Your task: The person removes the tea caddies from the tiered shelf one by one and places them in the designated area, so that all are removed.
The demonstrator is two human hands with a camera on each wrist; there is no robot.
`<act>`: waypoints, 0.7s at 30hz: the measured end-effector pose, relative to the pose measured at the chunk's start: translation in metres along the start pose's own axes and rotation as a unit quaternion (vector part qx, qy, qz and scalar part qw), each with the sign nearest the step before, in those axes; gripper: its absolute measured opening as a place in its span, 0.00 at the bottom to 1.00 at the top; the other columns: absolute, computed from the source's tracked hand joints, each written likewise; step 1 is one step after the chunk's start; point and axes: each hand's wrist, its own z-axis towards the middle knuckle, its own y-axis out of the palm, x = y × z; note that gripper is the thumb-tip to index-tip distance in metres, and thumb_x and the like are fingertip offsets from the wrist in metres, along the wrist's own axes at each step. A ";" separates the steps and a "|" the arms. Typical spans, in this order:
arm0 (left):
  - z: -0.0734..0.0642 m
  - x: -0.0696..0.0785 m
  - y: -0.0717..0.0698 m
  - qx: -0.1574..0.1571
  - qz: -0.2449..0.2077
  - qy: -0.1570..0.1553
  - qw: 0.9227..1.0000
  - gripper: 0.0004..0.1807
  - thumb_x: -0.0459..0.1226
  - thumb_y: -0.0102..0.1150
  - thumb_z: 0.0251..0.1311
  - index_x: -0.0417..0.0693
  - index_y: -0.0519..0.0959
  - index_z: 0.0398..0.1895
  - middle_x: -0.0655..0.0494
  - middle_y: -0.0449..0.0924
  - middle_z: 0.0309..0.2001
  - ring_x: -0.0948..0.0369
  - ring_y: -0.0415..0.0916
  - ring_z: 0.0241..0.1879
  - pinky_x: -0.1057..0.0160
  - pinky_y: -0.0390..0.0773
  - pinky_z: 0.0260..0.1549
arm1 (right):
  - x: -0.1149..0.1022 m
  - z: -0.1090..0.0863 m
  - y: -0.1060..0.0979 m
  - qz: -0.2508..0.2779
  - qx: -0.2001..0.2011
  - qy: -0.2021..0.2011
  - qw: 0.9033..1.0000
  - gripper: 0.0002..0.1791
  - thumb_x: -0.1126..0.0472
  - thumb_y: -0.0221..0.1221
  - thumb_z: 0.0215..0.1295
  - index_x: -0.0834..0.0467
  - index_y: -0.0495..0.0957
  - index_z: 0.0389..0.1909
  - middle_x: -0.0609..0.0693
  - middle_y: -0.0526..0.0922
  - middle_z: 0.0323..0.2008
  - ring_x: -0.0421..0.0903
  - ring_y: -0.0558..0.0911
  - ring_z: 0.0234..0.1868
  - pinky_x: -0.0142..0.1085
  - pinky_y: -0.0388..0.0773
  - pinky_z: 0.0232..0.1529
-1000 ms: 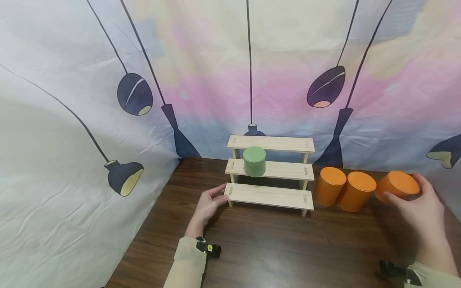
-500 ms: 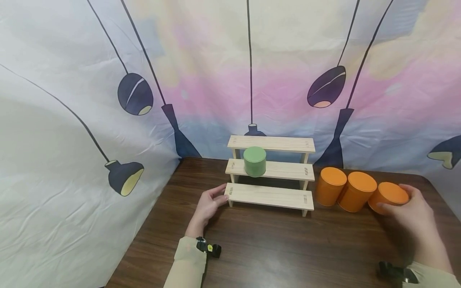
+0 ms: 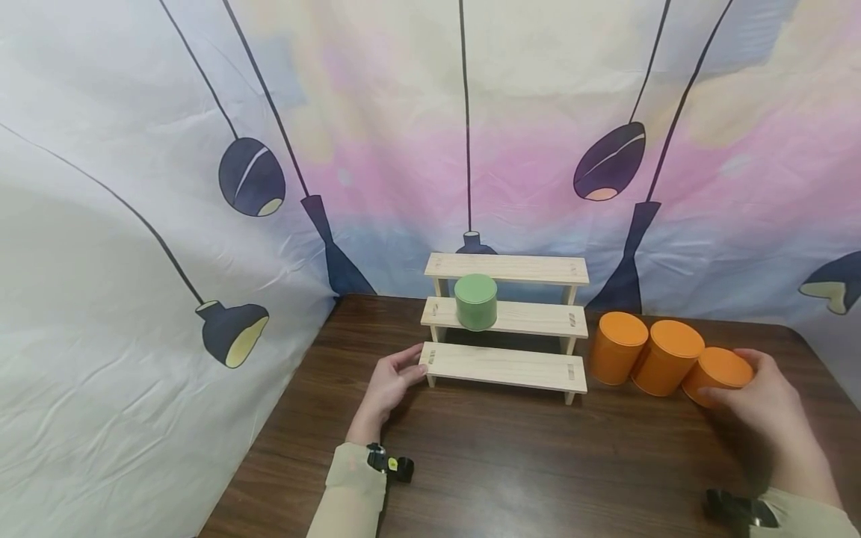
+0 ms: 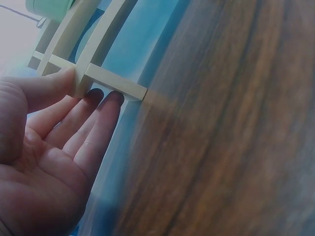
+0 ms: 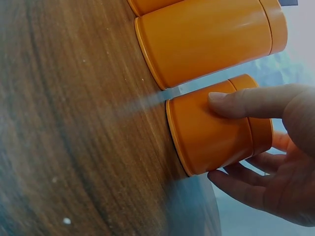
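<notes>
In the head view, my left hand [image 3: 390, 385] pinches the left end of the bottom step of a three-tier wooden display shelf [image 3: 507, 366]. The left wrist view has the thumb on one side of the board and the fingers curled under it. A green round tin [image 3: 475, 302] stands on the left part of the middle step. At the right, my right hand [image 3: 770, 392] grips a short orange tin [image 3: 723, 368], thumb on one side, fingers on the other. The right wrist view shows this tin [image 5: 211, 130] upright, its base on the table.
Two taller orange tins [image 3: 617, 347] [image 5: 211, 39] stand side by side between the shelf and the short tin. The dark wooden table [image 3: 511, 463] extends in front. A cloth [image 3: 525, 149] printed with hanging lamps closes off the back and left.
My right hand has lowered the short orange tin onto the table and brought it leftward, nearer the taller tins. My left hand and the shelf have stayed put.
</notes>
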 end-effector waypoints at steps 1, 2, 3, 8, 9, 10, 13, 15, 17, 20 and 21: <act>0.000 0.001 0.000 0.000 0.003 0.000 1.000 0.27 0.31 0.66 0.71 0.42 0.78 0.73 0.40 0.81 0.66 0.51 0.84 0.60 0.54 0.81 0.60 | 0.000 0.000 0.000 -0.002 0.000 0.000 1.000 0.62 0.56 0.76 0.60 0.75 0.43 0.80 0.85 0.58 0.69 0.80 0.65 0.63 0.75 0.66 0.59; 0.000 0.001 0.000 0.000 0.005 -0.001 1.000 0.27 0.31 0.66 0.72 0.43 0.78 0.73 0.41 0.82 0.66 0.52 0.84 0.60 0.53 0.81 0.60 | 0.000 0.000 0.000 -0.003 0.000 -0.002 1.000 0.62 0.56 0.76 0.60 0.76 0.43 0.80 0.85 0.58 0.69 0.81 0.65 0.63 0.75 0.66 0.59; -0.001 0.001 0.000 0.001 0.004 -0.003 1.000 0.27 0.31 0.66 0.71 0.44 0.79 0.73 0.41 0.82 0.66 0.52 0.84 0.60 0.52 0.81 0.61 | 0.001 0.000 0.000 -0.006 0.000 -0.004 1.000 0.62 0.56 0.76 0.60 0.76 0.43 0.80 0.85 0.58 0.69 0.81 0.65 0.63 0.75 0.66 0.58; 0.000 0.001 0.000 0.001 0.009 -0.001 1.000 0.26 0.32 0.66 0.72 0.43 0.78 0.73 0.40 0.81 0.66 0.51 0.84 0.60 0.51 0.80 0.62 | 0.004 0.001 0.000 -0.012 -0.003 -0.018 1.000 0.62 0.54 0.76 0.60 0.76 0.44 0.79 0.86 0.59 0.68 0.81 0.65 0.62 0.75 0.66 0.58; 0.000 0.000 0.000 0.001 0.008 -0.002 1.000 0.27 0.32 0.66 0.72 0.43 0.78 0.73 0.40 0.81 0.66 0.51 0.84 0.60 0.52 0.80 0.61 | 0.005 0.001 0.000 -0.011 -0.006 -0.020 1.000 0.63 0.54 0.76 0.60 0.76 0.43 0.79 0.86 0.59 0.68 0.81 0.65 0.62 0.75 0.66 0.58; 0.000 0.001 0.000 0.001 0.007 -0.003 1.000 0.27 0.31 0.66 0.72 0.42 0.78 0.73 0.40 0.81 0.66 0.51 0.84 0.60 0.52 0.81 0.61 | 0.005 0.001 -0.001 -0.010 -0.008 -0.022 1.000 0.63 0.53 0.77 0.60 0.77 0.43 0.79 0.86 0.58 0.68 0.81 0.65 0.63 0.75 0.65 0.58; 0.000 0.001 0.000 -0.001 0.005 -0.004 1.000 0.27 0.31 0.66 0.72 0.42 0.78 0.73 0.40 0.81 0.66 0.51 0.84 0.60 0.54 0.81 0.60 | 0.007 0.001 -0.002 -0.007 -0.015 -0.030 0.999 0.64 0.51 0.77 0.61 0.77 0.43 0.79 0.86 0.58 0.68 0.82 0.65 0.63 0.76 0.65 0.58; 0.000 0.002 0.000 -0.001 0.001 -0.005 1.000 0.27 0.31 0.66 0.71 0.42 0.78 0.73 0.40 0.81 0.66 0.52 0.84 0.59 0.55 0.82 0.59 | 0.006 0.001 -0.003 -0.008 -0.018 -0.034 0.999 0.64 0.50 0.77 0.61 0.77 0.43 0.78 0.86 0.58 0.68 0.82 0.65 0.63 0.76 0.65 0.58; 0.000 0.002 0.000 -0.003 -0.002 -0.002 1.000 0.27 0.31 0.66 0.71 0.41 0.78 0.73 0.39 0.81 0.66 0.51 0.84 0.59 0.56 0.83 0.58 | 0.006 0.000 -0.004 -0.011 -0.021 -0.037 0.999 0.65 0.50 0.77 0.60 0.77 0.43 0.78 0.86 0.58 0.68 0.82 0.65 0.63 0.76 0.65 0.58; 0.000 0.002 0.001 -0.004 -0.011 -0.001 1.000 0.27 0.30 0.65 0.72 0.40 0.78 0.73 0.38 0.80 0.66 0.51 0.84 0.59 0.57 0.83 0.56 | 0.005 0.000 -0.003 -0.014 -0.024 -0.039 0.999 0.64 0.50 0.77 0.60 0.77 0.43 0.78 0.86 0.58 0.67 0.81 0.65 0.62 0.75 0.65 0.57; 0.000 0.003 0.001 -0.004 -0.013 0.000 1.000 0.26 0.30 0.65 0.72 0.40 0.78 0.73 0.37 0.80 0.66 0.50 0.84 0.59 0.57 0.83 0.56 | 0.005 -0.001 -0.003 -0.016 -0.025 -0.040 0.999 0.64 0.50 0.77 0.60 0.77 0.43 0.78 0.86 0.58 0.67 0.81 0.65 0.62 0.75 0.65 0.57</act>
